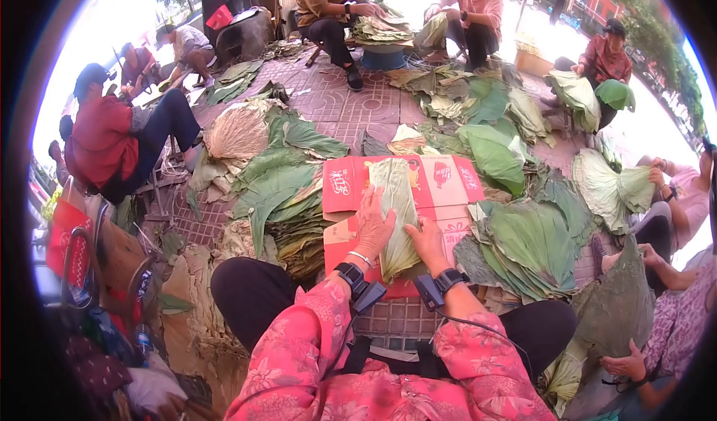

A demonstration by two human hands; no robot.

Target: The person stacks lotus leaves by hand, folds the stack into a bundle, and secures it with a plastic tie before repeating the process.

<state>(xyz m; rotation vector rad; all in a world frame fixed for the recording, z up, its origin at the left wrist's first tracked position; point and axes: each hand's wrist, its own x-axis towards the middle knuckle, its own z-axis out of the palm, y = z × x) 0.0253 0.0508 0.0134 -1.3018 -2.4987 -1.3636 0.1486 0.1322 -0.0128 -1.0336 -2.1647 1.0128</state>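
A folded, pale green dried leaf [396,204] lies lengthwise on a flattened red cardboard box [452,215] in front of me. My left hand [371,225] rests flat on the leaf's left side, fingers stretched forward. At the leaf's right edge is my right hand [428,243], its fingers bent and thumb against the leaf; it seems to pinch the edge. Left of the cardboard is a tall stack of green and brown leaves [291,230]. Wide green leaves [523,242] are piled on its right.
Several people sit around on low seats, some handling leaves. One co-worker's hand [627,363] is near at the lower right. Bags [71,234] and a chair stand at the left. A blue tub [382,57] bears leaves at the back.
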